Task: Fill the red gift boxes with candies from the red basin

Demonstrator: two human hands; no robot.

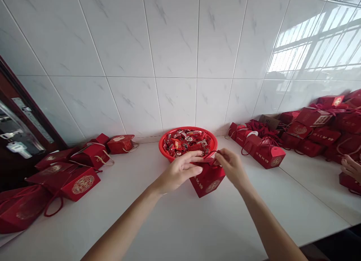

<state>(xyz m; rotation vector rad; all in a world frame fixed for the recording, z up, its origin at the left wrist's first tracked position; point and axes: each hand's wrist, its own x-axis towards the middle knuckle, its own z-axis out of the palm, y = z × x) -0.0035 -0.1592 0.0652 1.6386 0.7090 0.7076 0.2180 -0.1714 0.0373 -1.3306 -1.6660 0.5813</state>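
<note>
A red gift box [207, 180] with gold print stands on the white counter, just in front of a red plastic basket [160, 146] filled with wrapped candies [186, 140]. Over the box's top left side lies my left hand [182, 169], its fingers stretched out and the thumb apart. My right hand [227, 161] pinches the dark red cord handle [213, 152] at the top right of the box. Part of the box's lid is hidden behind my fingers.
Several red gift boxes [81, 182] with cord handles sit at the left. More boxes [265, 152] line the wall at the right, beside a large pile [318, 133]. Another person's hand [352, 169] is at the right edge. A door with keys [18, 148] stands far left.
</note>
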